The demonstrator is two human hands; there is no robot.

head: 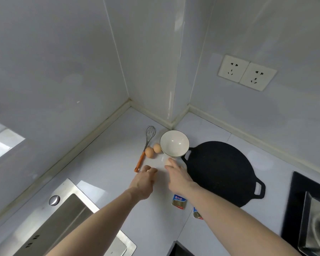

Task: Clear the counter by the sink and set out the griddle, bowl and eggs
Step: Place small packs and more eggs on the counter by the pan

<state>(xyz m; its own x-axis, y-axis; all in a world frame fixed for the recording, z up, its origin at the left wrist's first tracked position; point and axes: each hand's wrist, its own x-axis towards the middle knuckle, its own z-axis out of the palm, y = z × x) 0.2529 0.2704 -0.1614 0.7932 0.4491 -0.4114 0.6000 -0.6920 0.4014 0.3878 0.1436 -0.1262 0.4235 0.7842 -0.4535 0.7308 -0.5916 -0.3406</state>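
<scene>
Two brown eggs (pixel 153 150) are lying between a wire whisk with an orange handle (pixel 145 148) and a white round bowl (pixel 174 143), which is touching the flat black round griddle (pixel 218 172) on the pale counter (pixel 103 163). Right hand (pixel 177 177) is curling its fingers around a third egg (pixel 168 162) just in front of the bowl, while left hand (pixel 143 182) is hovering with fingers loosely curled, apparently holding nothing. Nearer, two small blue-and-green packets (pixel 179 201) are lying with print too blurred to read.

A bowl (pixel 174 143) is sitting on the counter (pixel 103 163) near the wall corner, with a griddle (pixel 220 172) lying just right of it. Two eggs (pixel 153 150) are lying side by side just left of the bowl, and a whisk (pixel 145 145) is lying left of them. A sink (pixel 63 224) is sitting to the near left, a stove (pixel 312 209) to the far right, and two packets (pixel 179 201) are lying on the counter nearer than the griddle.
</scene>
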